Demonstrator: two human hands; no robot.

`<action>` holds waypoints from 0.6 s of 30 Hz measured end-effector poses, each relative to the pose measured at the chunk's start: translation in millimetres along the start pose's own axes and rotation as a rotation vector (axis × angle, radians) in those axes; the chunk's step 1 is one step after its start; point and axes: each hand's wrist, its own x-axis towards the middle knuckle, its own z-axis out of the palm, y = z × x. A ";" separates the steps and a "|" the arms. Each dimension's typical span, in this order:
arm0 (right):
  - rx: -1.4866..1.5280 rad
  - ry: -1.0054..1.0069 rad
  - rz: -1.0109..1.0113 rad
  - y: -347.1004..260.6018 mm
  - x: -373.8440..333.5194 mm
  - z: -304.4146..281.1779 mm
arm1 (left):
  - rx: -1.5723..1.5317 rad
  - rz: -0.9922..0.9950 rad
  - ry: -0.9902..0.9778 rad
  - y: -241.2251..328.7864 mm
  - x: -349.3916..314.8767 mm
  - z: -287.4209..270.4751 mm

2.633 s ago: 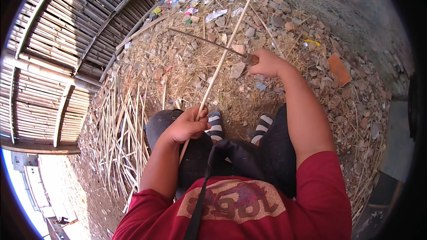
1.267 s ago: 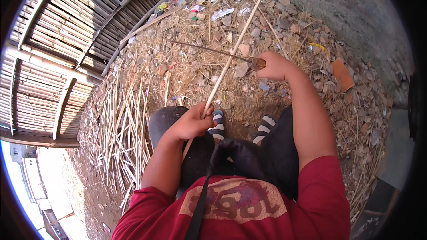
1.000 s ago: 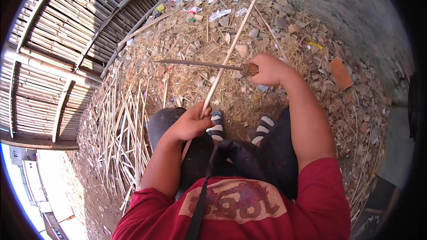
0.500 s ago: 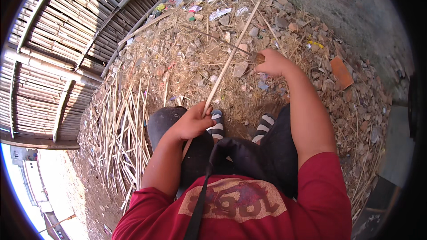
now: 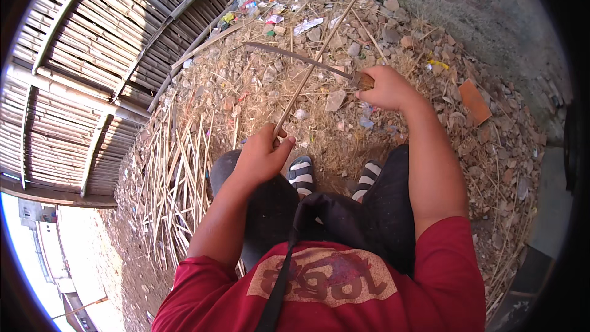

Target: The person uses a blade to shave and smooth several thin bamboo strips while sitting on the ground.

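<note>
My left hand (image 5: pixel 264 155) is closed round the near end of a long, thin bamboo strip (image 5: pixel 297 93), which slants up and away to the right. In my right hand (image 5: pixel 388 88) is the wooden handle of a long, dark-bladed knife (image 5: pixel 295 55). Its blade points left and crosses the strip about midway along; whether the two touch I cannot tell. Both hands are held above the ground in front of my knees.
Many pale bamboo strips (image 5: pixel 175 178) lie in a heap at my left. A bamboo-slat wall (image 5: pixel 80 98) stands beyond them. Rubble with litter covers the ground ahead, with an orange brick piece (image 5: pixel 474 102) at right. A masonry wall (image 5: pixel 491 31) rises at the far right.
My left hand has moved up and slightly left along with the strip, which now shows a darker side. The knife blade has turned so its broad side shows more.
</note>
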 end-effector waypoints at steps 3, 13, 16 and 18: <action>-0.073 0.009 -0.091 -2.7 1.6 3.7 | 0.032 0.019 0.060 -8.4 6.3 4.7; -0.191 -0.175 -0.130 -4.8 16.0 42.3 | -0.130 0.058 -0.011 -48.9 20.2 30.8; -0.110 -0.144 -0.035 7.0 27.5 40.3 | -0.164 0.050 -0.032 -53.4 19.9 31.2; -0.075 -0.121 -0.018 6.7 29.4 44.7 | -0.219 0.020 -0.067 -55.6 19.7 30.1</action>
